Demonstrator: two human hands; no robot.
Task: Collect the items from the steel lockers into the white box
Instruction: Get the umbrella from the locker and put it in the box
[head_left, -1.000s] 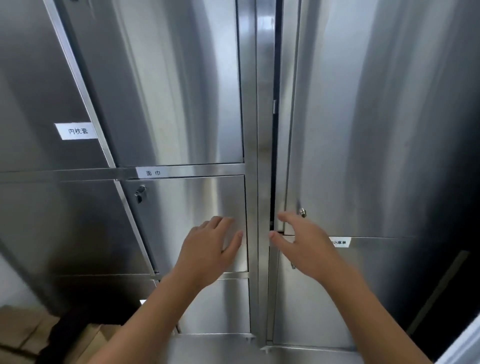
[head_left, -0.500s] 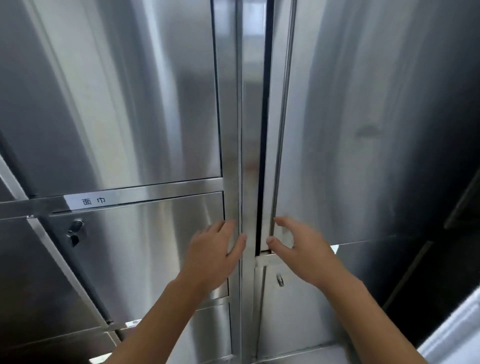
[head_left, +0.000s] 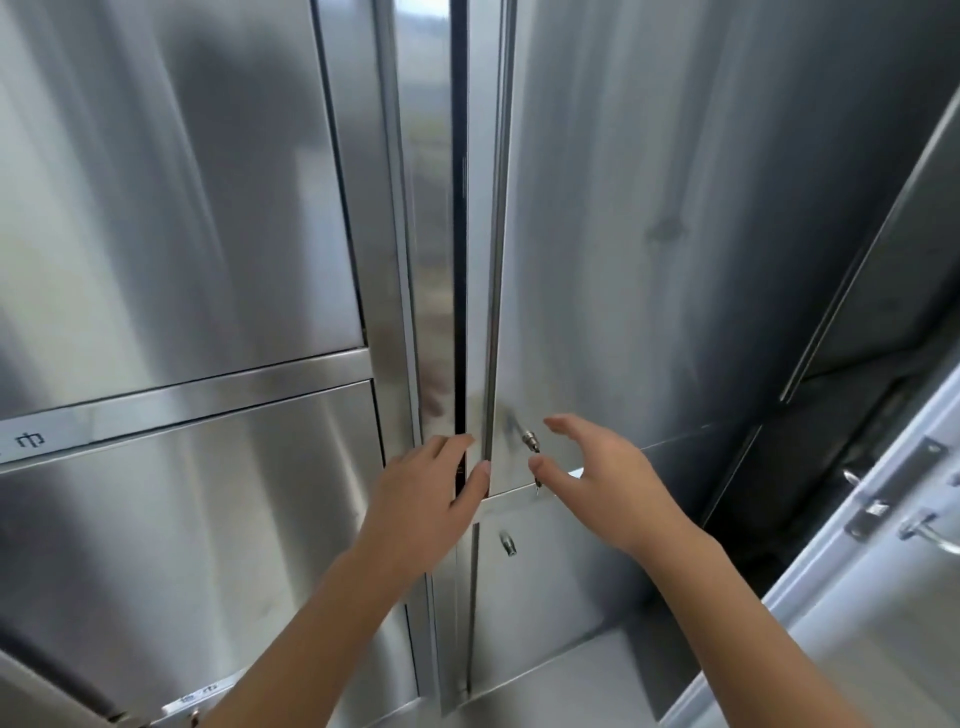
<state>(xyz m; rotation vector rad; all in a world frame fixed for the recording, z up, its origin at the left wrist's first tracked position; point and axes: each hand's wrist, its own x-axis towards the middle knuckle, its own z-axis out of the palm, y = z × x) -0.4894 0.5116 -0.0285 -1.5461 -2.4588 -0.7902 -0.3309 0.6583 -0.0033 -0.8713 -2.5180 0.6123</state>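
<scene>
Steel lockers fill the view. The tall right locker door (head_left: 649, 234) stands slightly ajar, with a dark gap (head_left: 458, 260) along its left edge. My left hand (head_left: 431, 493) has its fingertips at that gap, at the door's lower left corner. My right hand (head_left: 597, 483) hovers open just right of a small key (head_left: 530, 441) sticking out of the door's lock, thumb below it and fingers above. Neither hand holds anything. The white box and the lockers' contents are not in view.
Left locker doors (head_left: 182, 208) are closed, with a label strip (head_left: 31, 441) between them. A lower right door carries another lock (head_left: 506, 543). At the far right a white door (head_left: 883, 545) with a metal latch and handle stands close.
The view has shifted right and closer. My right hand moved right off the door's edge toward the key. My left hand slid right onto the gap at the door's edge.
</scene>
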